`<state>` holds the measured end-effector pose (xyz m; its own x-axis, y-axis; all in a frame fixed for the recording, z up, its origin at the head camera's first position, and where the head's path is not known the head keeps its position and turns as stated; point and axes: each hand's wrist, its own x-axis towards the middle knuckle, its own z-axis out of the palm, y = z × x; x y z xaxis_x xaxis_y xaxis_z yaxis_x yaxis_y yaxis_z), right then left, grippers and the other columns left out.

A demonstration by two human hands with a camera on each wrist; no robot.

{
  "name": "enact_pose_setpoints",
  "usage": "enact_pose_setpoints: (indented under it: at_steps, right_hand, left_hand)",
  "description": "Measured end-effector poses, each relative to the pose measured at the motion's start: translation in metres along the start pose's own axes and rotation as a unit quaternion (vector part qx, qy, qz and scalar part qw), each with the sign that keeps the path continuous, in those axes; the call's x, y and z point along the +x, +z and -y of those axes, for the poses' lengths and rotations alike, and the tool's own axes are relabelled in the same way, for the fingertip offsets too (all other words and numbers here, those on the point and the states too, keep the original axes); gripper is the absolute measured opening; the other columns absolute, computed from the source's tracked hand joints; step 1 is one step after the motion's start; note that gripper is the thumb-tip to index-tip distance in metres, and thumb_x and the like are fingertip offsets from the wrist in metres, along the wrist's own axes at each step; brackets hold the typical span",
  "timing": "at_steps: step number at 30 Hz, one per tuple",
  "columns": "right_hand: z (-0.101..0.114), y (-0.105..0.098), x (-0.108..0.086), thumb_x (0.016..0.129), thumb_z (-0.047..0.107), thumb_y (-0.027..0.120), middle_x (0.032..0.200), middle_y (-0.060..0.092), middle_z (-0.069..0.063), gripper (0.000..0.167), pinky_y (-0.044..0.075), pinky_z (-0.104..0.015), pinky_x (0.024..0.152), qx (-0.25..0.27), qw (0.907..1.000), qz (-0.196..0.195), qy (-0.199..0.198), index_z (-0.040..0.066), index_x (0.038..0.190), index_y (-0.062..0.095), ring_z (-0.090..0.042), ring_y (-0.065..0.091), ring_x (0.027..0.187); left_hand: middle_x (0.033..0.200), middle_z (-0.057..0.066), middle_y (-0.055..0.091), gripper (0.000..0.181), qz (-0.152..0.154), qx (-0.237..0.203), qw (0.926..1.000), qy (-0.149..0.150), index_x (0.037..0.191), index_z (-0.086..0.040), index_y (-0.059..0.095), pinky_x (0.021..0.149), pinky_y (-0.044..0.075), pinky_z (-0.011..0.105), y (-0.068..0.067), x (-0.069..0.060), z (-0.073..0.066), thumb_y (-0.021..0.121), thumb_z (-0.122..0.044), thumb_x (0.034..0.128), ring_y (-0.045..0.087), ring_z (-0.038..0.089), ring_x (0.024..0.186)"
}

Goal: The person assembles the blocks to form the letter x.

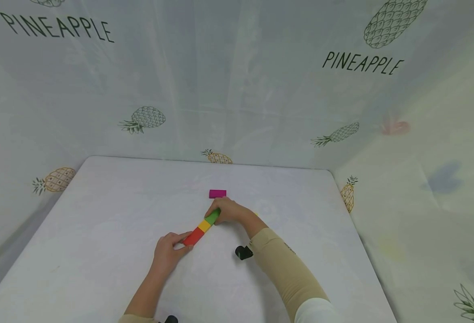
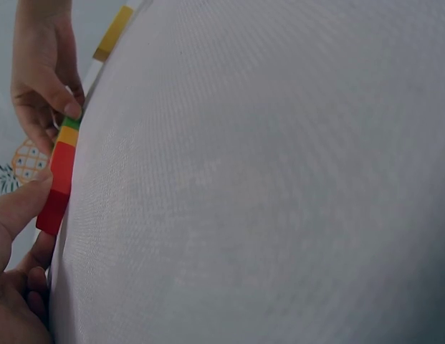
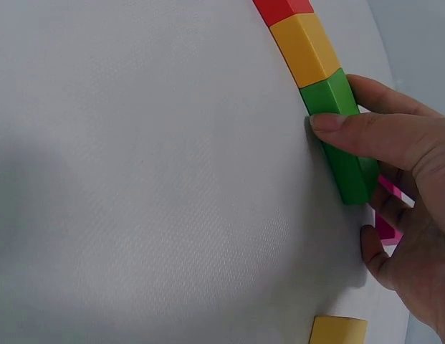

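Row judged partly built: the red block, yellow block and green block are laid end to end, slantwise on the bench. Red block is pinched by the left grip; green block is clasped by the right grip. Magenta block and second yellow block are left outside the row, near the right grip. Faces appear smooth, flat, faintly glossy; bench surface is white, finely textured.
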<state>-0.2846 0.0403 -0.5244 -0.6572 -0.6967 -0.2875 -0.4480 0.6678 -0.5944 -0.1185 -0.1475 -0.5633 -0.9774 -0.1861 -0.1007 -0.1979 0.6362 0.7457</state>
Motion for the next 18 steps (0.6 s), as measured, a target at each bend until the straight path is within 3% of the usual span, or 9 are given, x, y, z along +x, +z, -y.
enact_pose_setpoints:
  at_steps: [18]
  right_hand:
    - [0.0004, 0.0012, 0.0, 0.08, 0.007, 0.08, 0.103, 0.06, 0.01, 0.032, 0.047, -0.02, 0.079, -0.01, 0.9999, -0.002, 0.003, 0.025, 0.107, 0.078, -0.007, 0.051, 0.097]
  left_hand:
    - [0.095, 0.002, 0.06, 0.046, -0.001, 0.004, 1.0, 0.002, 0.124, -0.018, 0.07, 0.072, 0.045, 0.033, 0.0009, 0.001, 0.0022, 0.081, -0.015, 0.0795, 0.051, 0.021, 0.093]
